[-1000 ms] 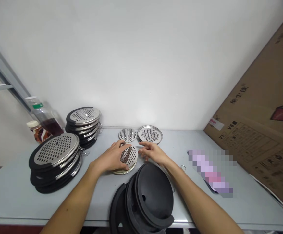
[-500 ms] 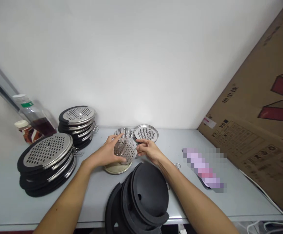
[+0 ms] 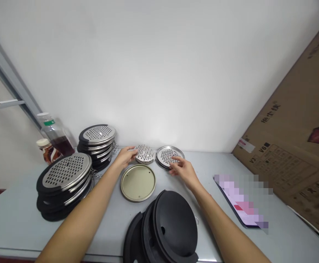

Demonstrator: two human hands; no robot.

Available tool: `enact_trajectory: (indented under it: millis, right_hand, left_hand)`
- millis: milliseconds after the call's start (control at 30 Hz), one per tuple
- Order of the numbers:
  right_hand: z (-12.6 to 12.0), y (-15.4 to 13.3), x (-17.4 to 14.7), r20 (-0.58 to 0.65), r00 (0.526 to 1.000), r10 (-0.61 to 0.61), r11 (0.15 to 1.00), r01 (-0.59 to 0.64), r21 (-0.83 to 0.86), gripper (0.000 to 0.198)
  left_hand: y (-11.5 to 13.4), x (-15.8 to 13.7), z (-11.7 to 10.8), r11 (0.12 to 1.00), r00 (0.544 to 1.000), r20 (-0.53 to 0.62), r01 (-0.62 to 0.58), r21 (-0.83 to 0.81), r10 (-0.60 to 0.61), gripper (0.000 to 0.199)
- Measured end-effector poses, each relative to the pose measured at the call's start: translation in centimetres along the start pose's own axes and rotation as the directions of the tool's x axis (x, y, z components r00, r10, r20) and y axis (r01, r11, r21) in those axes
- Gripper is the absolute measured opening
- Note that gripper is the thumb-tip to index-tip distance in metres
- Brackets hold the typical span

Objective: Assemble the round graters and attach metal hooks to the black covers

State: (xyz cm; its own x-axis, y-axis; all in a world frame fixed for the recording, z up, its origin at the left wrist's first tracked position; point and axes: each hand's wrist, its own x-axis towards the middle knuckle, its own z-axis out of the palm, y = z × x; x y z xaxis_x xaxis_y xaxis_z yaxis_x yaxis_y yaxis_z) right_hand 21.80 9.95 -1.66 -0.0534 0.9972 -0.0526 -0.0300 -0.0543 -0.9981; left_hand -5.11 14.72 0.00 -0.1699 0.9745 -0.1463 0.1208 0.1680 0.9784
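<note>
At the left edge of a perforated metal grater disc (image 3: 145, 152), my left hand (image 3: 125, 157) has its thumb and fingers closed. That disc lies over a low pile at the back. My right hand (image 3: 186, 171) reaches to the rimmed round grater plate (image 3: 165, 156), fingers apart and nothing held; I cannot tell whether the fingertips touch it. In front of my left hand lies a shallow, pale gold round tray (image 3: 138, 184) with small holes. Nearest me, several black round covers (image 3: 176, 223) lean in a stack.
Two stacks of black-edged round graters (image 3: 66, 171) (image 3: 99, 137) stand at left, metal rings at their sides. Behind them are a bottle of dark liquid (image 3: 62, 142) and a brown-labelled jar (image 3: 48, 151). A phone (image 3: 239, 204) lies right, beside a large cardboard box (image 3: 293, 146).
The grater disc has moved from above the gold tray back onto the low pile, uncovering the tray. My hands have spread apart, and the view has shifted slightly.
</note>
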Motion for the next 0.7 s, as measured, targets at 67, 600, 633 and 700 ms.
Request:
enact_trajectory:
  millis: [67, 600, 633, 700]
  right_hand:
    - [-0.5, 0.3, 0.1, 0.035, 0.999, 0.006, 0.998, -0.004, -0.058, 0.032]
    - [0.2, 0.7, -1.0, 0.280, 0.959, 0.037, 0.989, 0.006, -0.151, 0.032]
    - [0.2, 0.8, -1.0, 0.264, 0.964, 0.035, 0.986, 0.009, -0.164, 0.033]
    - [0.1, 1.0, -1.1, 0.233, 0.972, 0.031, 0.981, 0.014, -0.193, 0.035]
  left_hand:
    - [-0.4, 1.0, 0.3, 0.998, 1.000, -0.013, -0.026, 0.049, 0.026, 0.028]
    - [1.9, -4.5, -0.2, 0.752, 0.855, -0.022, -0.443, 0.488, 0.518, 0.034]
    - [2.8, -5.6, -0.5, 0.718, 0.835, -0.011, -0.467, 0.515, 0.550, 0.034]
    - [4.6, -7.6, -1.5, 0.656, 0.799, -0.019, -0.480, 0.582, 0.601, 0.034]
